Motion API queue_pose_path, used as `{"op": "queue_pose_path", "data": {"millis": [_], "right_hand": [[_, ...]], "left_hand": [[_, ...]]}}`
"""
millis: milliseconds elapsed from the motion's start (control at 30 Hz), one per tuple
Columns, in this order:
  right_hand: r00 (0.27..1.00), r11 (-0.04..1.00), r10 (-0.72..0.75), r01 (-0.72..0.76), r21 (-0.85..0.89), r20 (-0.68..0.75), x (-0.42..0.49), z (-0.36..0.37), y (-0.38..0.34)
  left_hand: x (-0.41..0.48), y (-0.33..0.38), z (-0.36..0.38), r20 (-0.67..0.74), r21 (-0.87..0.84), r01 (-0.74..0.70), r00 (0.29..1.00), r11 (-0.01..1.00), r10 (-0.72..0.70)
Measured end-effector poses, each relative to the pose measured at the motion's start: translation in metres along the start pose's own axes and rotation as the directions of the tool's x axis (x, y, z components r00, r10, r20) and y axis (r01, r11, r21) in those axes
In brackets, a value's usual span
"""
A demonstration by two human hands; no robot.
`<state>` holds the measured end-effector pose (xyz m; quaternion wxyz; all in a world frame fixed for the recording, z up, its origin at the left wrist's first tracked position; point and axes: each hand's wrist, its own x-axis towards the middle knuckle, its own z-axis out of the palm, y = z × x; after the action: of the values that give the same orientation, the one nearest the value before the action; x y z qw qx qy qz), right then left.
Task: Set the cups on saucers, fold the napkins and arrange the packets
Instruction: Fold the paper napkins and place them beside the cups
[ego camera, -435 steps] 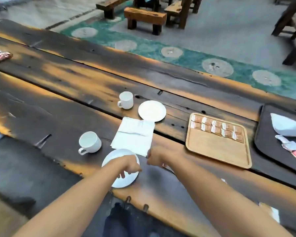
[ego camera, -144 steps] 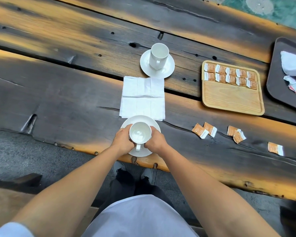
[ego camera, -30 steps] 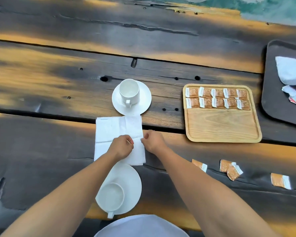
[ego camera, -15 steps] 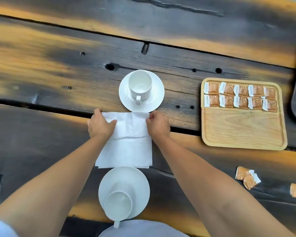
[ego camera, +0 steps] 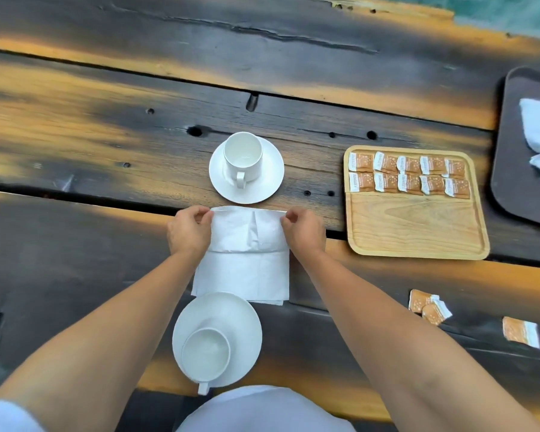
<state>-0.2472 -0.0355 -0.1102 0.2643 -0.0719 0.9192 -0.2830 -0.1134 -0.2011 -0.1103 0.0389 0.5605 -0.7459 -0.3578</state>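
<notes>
A white napkin (ego camera: 242, 269) lies between two white cups on saucers. My left hand (ego camera: 189, 232) pinches its far left corner and my right hand (ego camera: 303, 230) pinches its far right corner; that far edge is raised off the table. The far cup (ego camera: 243, 157) stands on its saucer (ego camera: 270, 179). The near cup (ego camera: 205, 353) sits on the near saucer (ego camera: 231, 319), whose rim overlaps the napkin's near edge. The wooden tray (ego camera: 415, 226) at the right holds two rows of orange packets (ego camera: 409, 176). Three loose packets (ego camera: 430, 308) lie on the table near my right forearm.
A dark tray (ego camera: 521, 169) at the right edge holds white napkins and a few packets. The dark plank table (ego camera: 106, 135) has knot holes and a gap between planks just beyond the napkin. The table's near edge runs under my arms.
My hands moved from the napkin's middle to its far corners and lifted the far edge toward me. The camera view shifted slightly.
</notes>
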Motion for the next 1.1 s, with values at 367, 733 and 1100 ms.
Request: {"op": "queue_pose_path", "data": {"millis": [367, 733, 1100], "right_hand": [[0.995, 0.987, -0.019, 0.034, 0.154, -0.099, -0.012, -0.043, 0.034], [0.989, 0.972, -0.127, 0.138, 0.188, -0.069, -0.022, -0.063, 0.041], [0.947, 0.935, -0.286, 0.31, -0.174, 0.15, -0.052, -0.049, 0.074]], "left_hand": [[-0.03, 0.03, 0.0, -0.033, -0.066, -0.15, 0.988, 0.986, 0.148], [-0.025, 0.03, -0.023, 0.114, -0.069, -0.277, 0.952, 0.959, 0.283], [-0.05, -0.012, -0.024, 0.377, 0.124, -0.316, 0.892, 0.941, 0.25]]}}
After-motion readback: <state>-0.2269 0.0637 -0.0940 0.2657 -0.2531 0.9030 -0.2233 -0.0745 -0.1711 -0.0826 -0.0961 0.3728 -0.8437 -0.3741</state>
